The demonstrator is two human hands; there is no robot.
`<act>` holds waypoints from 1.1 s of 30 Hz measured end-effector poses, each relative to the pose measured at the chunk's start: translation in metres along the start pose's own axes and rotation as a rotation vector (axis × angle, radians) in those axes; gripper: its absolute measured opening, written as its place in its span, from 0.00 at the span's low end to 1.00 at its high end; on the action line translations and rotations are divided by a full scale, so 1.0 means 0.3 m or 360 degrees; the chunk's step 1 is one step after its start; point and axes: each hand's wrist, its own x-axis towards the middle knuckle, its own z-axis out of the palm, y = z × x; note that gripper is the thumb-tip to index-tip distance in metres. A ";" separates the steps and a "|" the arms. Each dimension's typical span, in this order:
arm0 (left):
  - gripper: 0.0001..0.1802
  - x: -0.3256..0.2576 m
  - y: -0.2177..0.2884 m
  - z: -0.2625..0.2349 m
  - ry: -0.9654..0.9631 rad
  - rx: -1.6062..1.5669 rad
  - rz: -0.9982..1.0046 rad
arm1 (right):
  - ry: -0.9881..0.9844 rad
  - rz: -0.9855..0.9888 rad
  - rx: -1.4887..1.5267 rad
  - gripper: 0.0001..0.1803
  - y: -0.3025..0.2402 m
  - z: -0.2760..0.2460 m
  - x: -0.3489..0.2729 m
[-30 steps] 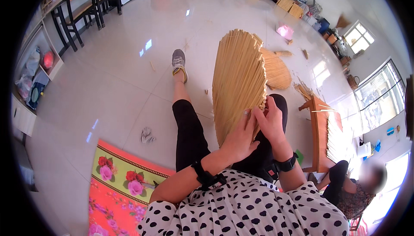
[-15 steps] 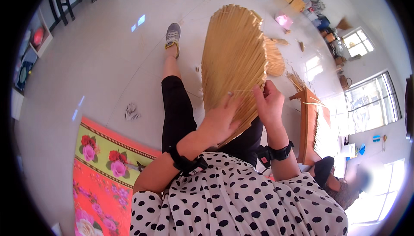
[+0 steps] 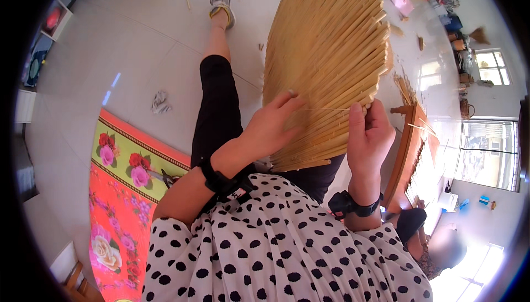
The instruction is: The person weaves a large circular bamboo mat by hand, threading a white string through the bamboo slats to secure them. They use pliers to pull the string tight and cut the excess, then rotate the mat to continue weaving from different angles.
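Observation:
A fan-shaped panel of straw stalks (image 3: 326, 43) rests across my lap, its wide end away from me and the stalk ends forming a stepped right edge. My left hand (image 3: 270, 125) lies against its lower left part, fingers extended and apart. At the right edge, my right hand (image 3: 371, 136) has thumb and fingers pinched together on a thin thread (image 3: 328, 109). That thread runs across the stalks toward my left fingertips; whether those touch it is unclear. The fingers of my right hand partly hide the edge there.
On the left lies a floral cloth (image 3: 118, 202) with what looks like scissors (image 3: 165, 179). A crumpled scrap (image 3: 160, 102) is on the floor. To the right stands a wooden bench (image 3: 400, 164) with stalks, a seated person (image 3: 417, 233) near it. Boxes and bags line the far right wall.
The straw panel appears larger and further up and right in view. Both hands remain on it, with the right still pinching at the edge and the left's fingers shifted slightly.

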 end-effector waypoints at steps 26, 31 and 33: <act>0.14 -0.094 -0.070 -0.308 -0.0569 -0.0832 -0.0642 | 0.0095 -0.0004 0.0163 0.09 0.098 -0.052 -0.004; 0.15 -0.192 -0.087 -0.439 -0.0230 -0.0872 -0.0613 | 0.0097 -0.0040 0.0169 0.11 0.084 -0.044 -0.004; 0.18 -0.218 -0.107 -0.459 -0.0113 -0.0720 -0.0663 | 0.0095 -0.0072 0.0138 0.12 0.081 -0.039 -0.004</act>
